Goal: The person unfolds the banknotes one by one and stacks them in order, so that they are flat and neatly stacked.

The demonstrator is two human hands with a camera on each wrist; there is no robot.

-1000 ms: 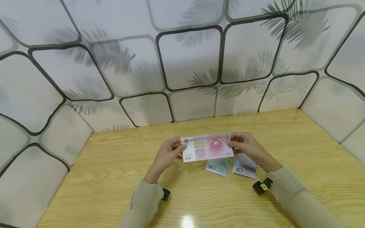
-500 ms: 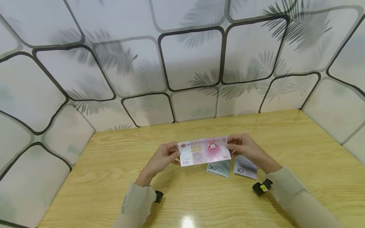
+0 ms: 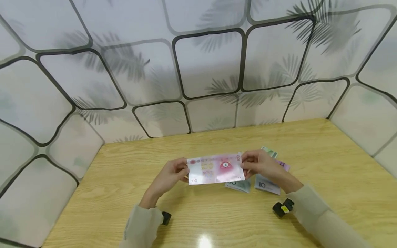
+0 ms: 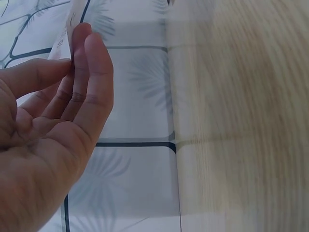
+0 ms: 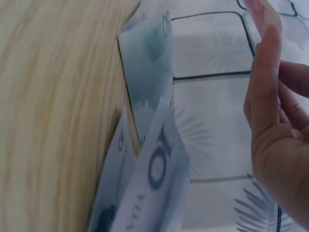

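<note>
A pink play banknote marked 100 [image 3: 214,174] is stretched flat between both hands, raised over the table with its face toward the head camera. My left hand [image 3: 167,177] pinches its left edge between thumb and fingers; the left wrist view shows the thumb [image 4: 48,72] pressed to the paper. At the opposite edge my right hand [image 3: 263,167] pinches the note the same way. Below it stand a folded green 50 note [image 3: 238,186], its upper part hidden by the pink one, and a folded bluish 10 note [image 3: 267,186], which shows large in the right wrist view.
Behind the right hand lie a green note [image 3: 270,152] and a purple note [image 3: 283,165], both partly covered. Patterned fabric [image 3: 211,69] hangs along the back and sides of the wooden table [image 3: 124,193].
Both hands have carried the pink note left and slightly toward the person. The green and purple notes behind the right hand have come into view.
</note>
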